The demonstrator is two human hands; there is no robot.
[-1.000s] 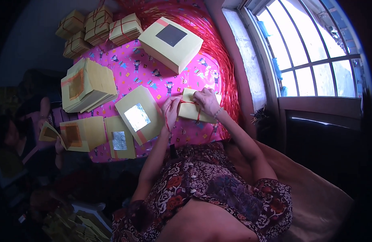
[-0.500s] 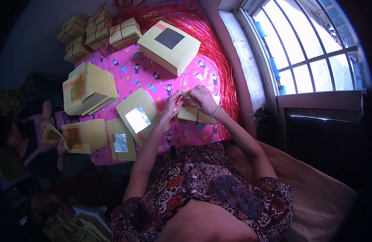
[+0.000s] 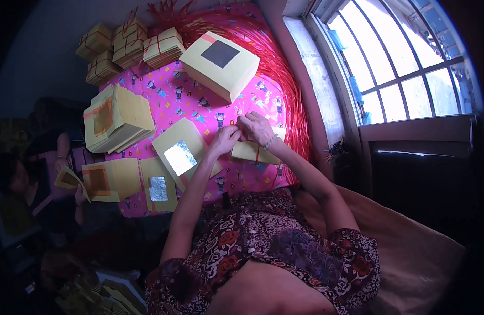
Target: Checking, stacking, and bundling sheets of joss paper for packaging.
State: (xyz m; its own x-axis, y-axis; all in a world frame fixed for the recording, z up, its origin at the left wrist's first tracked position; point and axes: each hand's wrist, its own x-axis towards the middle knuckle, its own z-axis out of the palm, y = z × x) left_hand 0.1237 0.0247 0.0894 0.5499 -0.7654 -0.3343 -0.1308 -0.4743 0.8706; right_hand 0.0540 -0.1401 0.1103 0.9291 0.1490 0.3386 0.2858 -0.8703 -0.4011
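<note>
A small bundle of yellow paper sheets point(image 3: 259, 151) lies on the pink table cover near the window side, with red string crossing it. My left hand point(image 3: 226, 139) is closed at the bundle's left end, fingertips pinched on the red string there. Right beside it, my right hand point(image 3: 256, 128) bends over the bundle's far left corner, its fingers curled closed against the left fingertips. The string between the fingers is mostly hidden by them. Left of my left hand lies a yellow sheet with a silver square point(image 3: 180, 157).
A tall yellow stack with a dark square point(image 3: 220, 54) stands ahead. Loose red strings point(image 3: 292, 100) line the table's right edge. Tied bundles point(image 3: 162, 48) sit far left, near a thick sheet stack point(image 3: 118, 118). At left, another person's hand point(image 3: 80, 197) holds a sheet.
Both hands have closed in on each other at the bundle's left end. The red strip seen by my left hand earlier is now hidden. My right hand has shifted slightly left.
</note>
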